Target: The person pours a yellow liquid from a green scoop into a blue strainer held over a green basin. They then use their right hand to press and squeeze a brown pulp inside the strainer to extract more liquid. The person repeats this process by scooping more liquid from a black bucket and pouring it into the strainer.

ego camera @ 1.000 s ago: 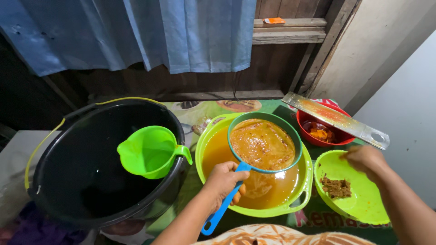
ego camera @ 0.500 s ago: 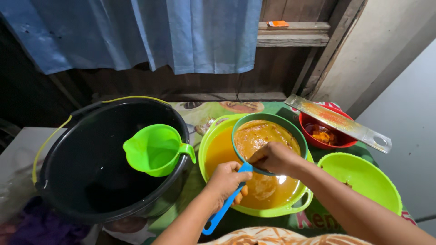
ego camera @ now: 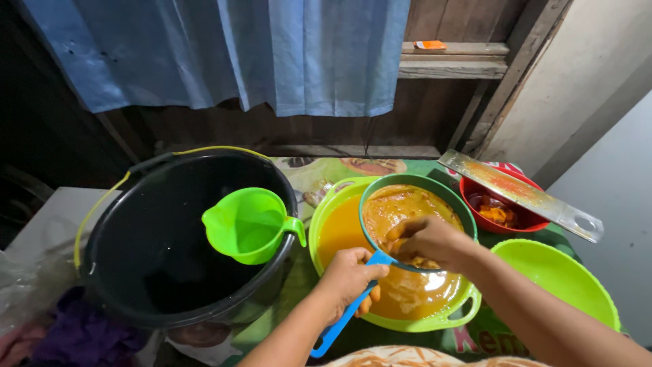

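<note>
- Two bare hands at work, lower centre of the frame.
- Left hand (ego camera: pixel 350 277) closed around the blue handle (ego camera: pixel 339 326) of a round strainer (ego camera: pixel 415 221), holding it over a lime-green basin (ego camera: pixel 324 224) of orange-brown liquid.
- Right hand (ego camera: pixel 428 241) inside the strainer, fingers curled down into the wet orange pulp; whether it grips any, cannot tell.
- Strainer sits centre-right, its rim above the basin's liquid, its bowl thick with pulp.
- Left of the basin: a large black bucket (ego camera: pixel 136 272) with a yellow wire bail, a small green jug (ego camera: pixel 248 224) resting inside it near its right rim.
- Right: a red bowl (ego camera: pixel 536 221) with orange pieces, a flat metal grater (ego camera: pixel 519 194) laid across its top.
- Lower right: a second lime-green bowl (ego camera: pixel 553 278), partly behind the right forearm.
- Upper frame: blue curtain (ego camera: pixel 272 54) over dark wooden boards.
</note>
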